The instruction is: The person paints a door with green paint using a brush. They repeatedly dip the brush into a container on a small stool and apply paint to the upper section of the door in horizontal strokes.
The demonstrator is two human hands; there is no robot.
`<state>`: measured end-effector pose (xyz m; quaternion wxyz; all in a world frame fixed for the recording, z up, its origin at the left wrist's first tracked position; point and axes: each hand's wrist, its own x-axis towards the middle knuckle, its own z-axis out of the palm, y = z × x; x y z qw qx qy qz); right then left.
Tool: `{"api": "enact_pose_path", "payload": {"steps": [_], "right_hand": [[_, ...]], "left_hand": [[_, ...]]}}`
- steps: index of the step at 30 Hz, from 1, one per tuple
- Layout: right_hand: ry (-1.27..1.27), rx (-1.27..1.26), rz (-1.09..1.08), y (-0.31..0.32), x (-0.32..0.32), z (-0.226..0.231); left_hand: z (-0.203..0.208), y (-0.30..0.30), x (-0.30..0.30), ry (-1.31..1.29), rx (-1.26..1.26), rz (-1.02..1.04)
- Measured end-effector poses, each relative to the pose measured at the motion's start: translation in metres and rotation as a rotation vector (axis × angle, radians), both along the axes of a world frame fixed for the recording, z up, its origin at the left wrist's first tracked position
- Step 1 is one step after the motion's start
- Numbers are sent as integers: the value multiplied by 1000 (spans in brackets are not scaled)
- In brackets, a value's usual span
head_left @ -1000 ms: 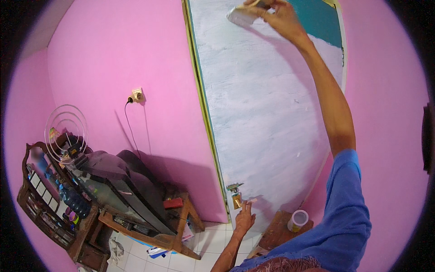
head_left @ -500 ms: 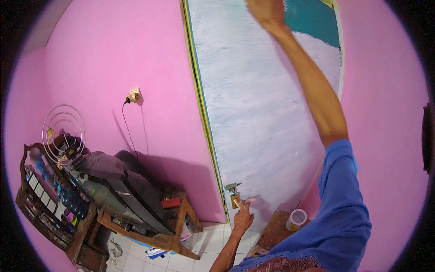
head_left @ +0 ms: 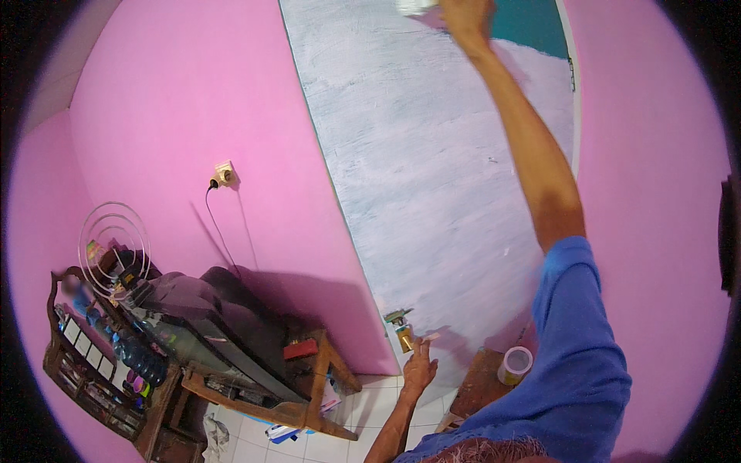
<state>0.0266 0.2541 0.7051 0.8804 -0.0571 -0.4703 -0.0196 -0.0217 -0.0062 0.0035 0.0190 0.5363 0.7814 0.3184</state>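
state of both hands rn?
Left hand: by the brass fitting; open or closed cannot be told.
Right hand: closed, holding the brush.

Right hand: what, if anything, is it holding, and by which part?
The right hand holds a paintbrush, its pale head showing left of the fingers. The picture's top edge cuts off the hold, so its exact place cannot be told.

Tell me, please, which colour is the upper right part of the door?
The upper right part is teal, best seen in the head view.
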Motion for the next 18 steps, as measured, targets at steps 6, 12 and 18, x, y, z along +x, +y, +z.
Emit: {"api": "enact_pose_path", "payload": {"steps": [6,12,18], "right_hand": [[-35,-94,-131,37,40,-23],[-51,159,133,-69,-37,-52],[-159,398,339,-164,-81,-73]], "left_hand": [[-2,-2,1,-28,4,2],[2,2,1,-34,-41,-1],[7,-7,0,-31,-4,-29]]}}
